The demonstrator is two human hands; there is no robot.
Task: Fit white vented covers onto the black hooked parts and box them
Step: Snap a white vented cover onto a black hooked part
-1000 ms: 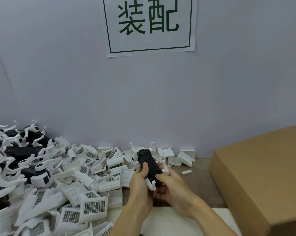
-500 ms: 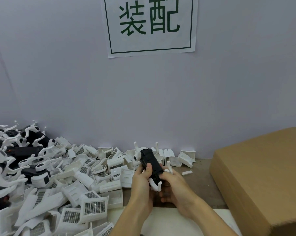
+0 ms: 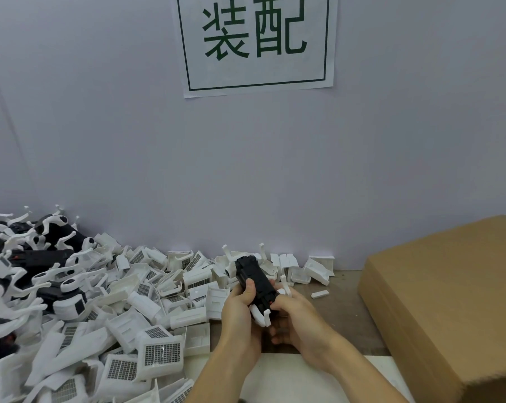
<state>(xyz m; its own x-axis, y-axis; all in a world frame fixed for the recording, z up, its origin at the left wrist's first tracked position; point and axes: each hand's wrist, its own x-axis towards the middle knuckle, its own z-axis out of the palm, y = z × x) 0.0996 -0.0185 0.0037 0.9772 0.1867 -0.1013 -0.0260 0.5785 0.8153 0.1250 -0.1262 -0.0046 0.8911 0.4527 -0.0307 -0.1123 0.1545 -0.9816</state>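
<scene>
Both hands, left (image 3: pixel 240 312) and right (image 3: pixel 297 321), grip a blocky matte black part (image 3: pixel 254 280) with curved white hooks

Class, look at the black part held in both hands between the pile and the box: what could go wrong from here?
1. Both hands, left hand and right hand, grip the black part low down; pressing a cover on might make it slip.
2. Its white hooks poke out between the fingers and might snag or bend.
3. The pile lies close beside the hands, so an elbow may scatter covers.
</scene>
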